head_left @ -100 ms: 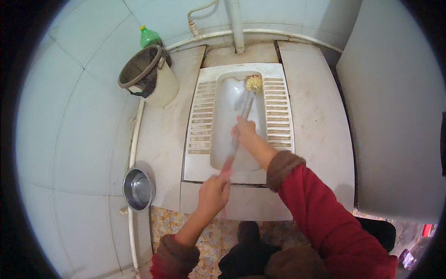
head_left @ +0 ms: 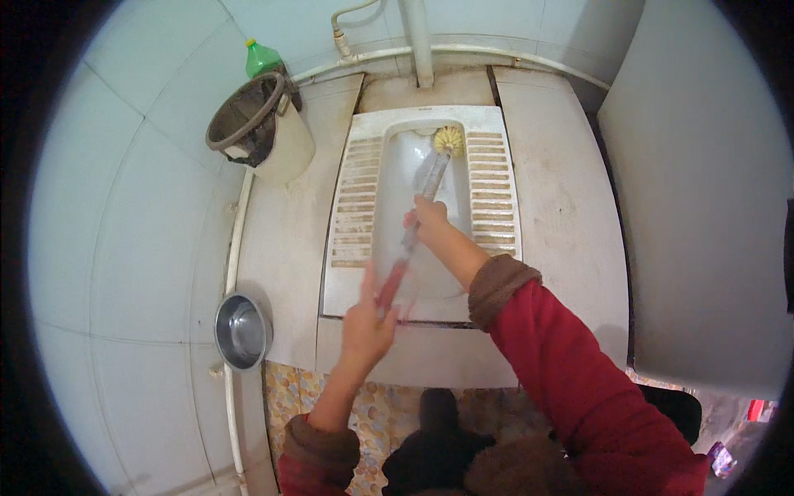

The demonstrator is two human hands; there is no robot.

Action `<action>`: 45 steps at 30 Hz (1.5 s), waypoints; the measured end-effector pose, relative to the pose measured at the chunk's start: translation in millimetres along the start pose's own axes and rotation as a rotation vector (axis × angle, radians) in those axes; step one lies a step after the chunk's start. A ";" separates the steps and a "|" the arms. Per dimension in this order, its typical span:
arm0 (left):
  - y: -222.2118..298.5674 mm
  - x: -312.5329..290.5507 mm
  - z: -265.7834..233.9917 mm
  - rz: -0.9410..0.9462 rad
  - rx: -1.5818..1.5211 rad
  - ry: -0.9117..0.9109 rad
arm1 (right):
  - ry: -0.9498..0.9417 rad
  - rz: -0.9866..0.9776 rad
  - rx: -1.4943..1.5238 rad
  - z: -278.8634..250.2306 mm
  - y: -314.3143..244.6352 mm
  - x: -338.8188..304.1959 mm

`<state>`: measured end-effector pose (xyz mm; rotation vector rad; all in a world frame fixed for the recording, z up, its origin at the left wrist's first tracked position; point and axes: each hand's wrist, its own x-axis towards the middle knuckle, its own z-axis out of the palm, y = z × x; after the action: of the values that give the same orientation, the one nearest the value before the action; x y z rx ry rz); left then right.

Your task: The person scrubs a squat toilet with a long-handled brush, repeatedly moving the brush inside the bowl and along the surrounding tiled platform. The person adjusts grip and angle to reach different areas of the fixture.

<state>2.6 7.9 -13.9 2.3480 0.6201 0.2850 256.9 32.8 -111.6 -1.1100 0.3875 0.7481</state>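
My right hand [head_left: 430, 219] is wrapped round the grey stick of the brush [head_left: 436, 172], and I see that well from here through the head camera. My left hand [head_left: 365, 331] is down by the red end [head_left: 392, 285] of the stick, but it is blurry, so I can't tell if it holds tight or just touches. The brush slants over the toilet [head_left: 426, 310] in the floor, its yellow head [head_left: 448, 140] at the far right of the hollow [head_left: 397, 198].

I think the scrubbing is under way and not done. The hollow looks mostly white, so that part may be nearly finished. The ridges [head_left: 356, 217] on both sides have brown on them, so they seem left to do. I can't tell if the spot under the brush is clean.

I count two hands, one brush, one toilet and two rows of ridges. On the left are one bin [head_left: 285, 149], one green bottle [head_left: 262, 59] behind it and one metal bowl [head_left: 243, 331]. One fat pipe [head_left: 418, 50] stands at the back.
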 end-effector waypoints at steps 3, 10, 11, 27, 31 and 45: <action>-9.0 -34.1 -20.8 -0.053 0.050 -0.046 | 0.036 -0.014 -0.017 -3.9 25.7 -43.5; 24.8 -130.2 -65.7 -0.088 0.114 -0.149 | -0.079 0.114 0.158 -48.2 69.4 -140.1; 22.6 -120.0 -60.3 -0.068 0.103 -0.126 | -0.036 0.123 0.121 -44.0 66.5 -129.2; 33.6 -20.8 -44.0 -0.503 -1.164 -0.134 | -0.565 0.482 0.261 -44.7 -15.9 -119.4; 31.3 -55.9 -8.1 -0.353 -1.267 0.263 | -0.659 0.562 0.380 -45.4 -15.6 -158.1; 92.6 -217.6 -57.1 -0.272 -0.860 0.412 | -0.946 0.289 0.423 -33.6 -38.5 -247.4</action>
<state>-172.7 -130.3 82.7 1.3700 0.7976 0.7499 114.0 -92.6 54.9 -0.2251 -0.1129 1.2805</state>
